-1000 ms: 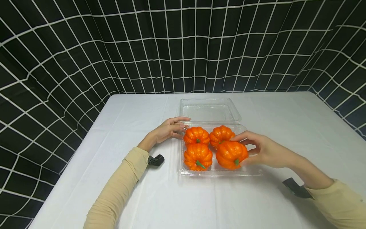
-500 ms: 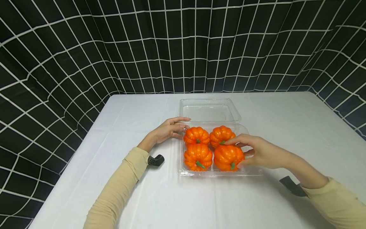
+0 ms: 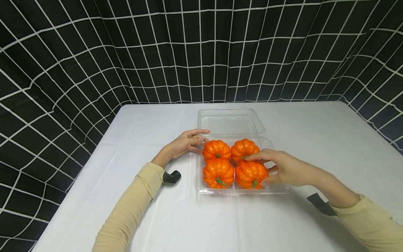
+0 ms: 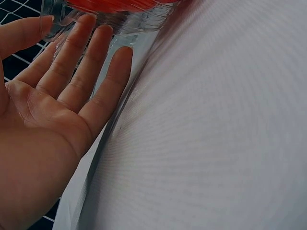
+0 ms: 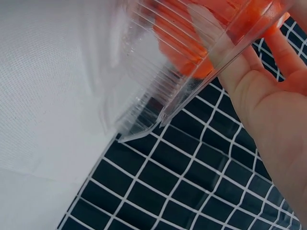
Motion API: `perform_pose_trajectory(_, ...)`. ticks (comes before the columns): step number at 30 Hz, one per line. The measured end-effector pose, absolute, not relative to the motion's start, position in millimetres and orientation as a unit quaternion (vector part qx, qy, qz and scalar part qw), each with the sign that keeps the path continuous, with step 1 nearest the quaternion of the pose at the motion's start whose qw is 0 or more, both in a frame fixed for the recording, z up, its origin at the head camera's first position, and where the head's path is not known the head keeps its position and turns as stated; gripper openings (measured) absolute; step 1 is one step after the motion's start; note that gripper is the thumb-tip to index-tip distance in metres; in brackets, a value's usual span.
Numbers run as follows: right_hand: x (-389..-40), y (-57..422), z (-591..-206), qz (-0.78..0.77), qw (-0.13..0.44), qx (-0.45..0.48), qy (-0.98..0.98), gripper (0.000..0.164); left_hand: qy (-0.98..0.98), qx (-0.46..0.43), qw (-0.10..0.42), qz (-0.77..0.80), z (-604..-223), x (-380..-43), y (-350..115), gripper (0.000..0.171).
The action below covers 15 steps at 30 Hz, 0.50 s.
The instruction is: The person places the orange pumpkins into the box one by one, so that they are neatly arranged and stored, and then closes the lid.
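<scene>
In the head view, several orange pumpkins with green stems sit in two rows in a clear plastic clamshell container [image 3: 277, 187]. My right hand [image 3: 288, 169] grips the front right pumpkin [image 3: 250, 175] from its right side, fingers over the top and thumb low near the stem. The back right pumpkin [image 3: 244, 148] lies just behind it. On the left are the back left pumpkin [image 3: 216, 149] and the front left pumpkin [image 3: 218, 173]. My left hand [image 3: 187, 141] touches the container's left side near the hinge. The left wrist view shows its fingers [image 4: 96, 52] mostly straight against the clear wall.
The container's lid [image 3: 231, 122] lies folded back behind the base. Everything rests on a white-covered table [image 3: 157, 217]. A black curtain [image 3: 214, 49] with a white grid stands behind and along the sides. A dark wrist mount [image 3: 171, 176] juts from the left sleeve.
My right hand has lowered the front right pumpkin slightly left and down into the container's front right part, with little motion in the last half second. My left hand has stayed still.
</scene>
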State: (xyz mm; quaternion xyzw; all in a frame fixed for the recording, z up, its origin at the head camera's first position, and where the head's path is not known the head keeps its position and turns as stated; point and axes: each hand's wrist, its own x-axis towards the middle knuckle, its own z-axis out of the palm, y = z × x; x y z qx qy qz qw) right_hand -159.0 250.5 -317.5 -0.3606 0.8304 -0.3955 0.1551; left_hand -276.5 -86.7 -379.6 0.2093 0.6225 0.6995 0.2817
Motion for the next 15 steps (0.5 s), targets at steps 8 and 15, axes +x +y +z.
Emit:
perform_pose_trajectory(8, -159.1, 249.9, -318.0, -0.39, 0.145, -0.359, 0.835, 0.061, 0.627, 0.212, 0.281, 0.694, -380.1, -276.9, -86.1, 0.049)
perform_pose_trajectory(15, -158.2, 248.7, -315.2, -0.384, 0.143, -0.351, 0.842, 0.061, 0.626, 0.214, 0.279, 0.696, -379.7, -275.8, -86.6, 0.049)
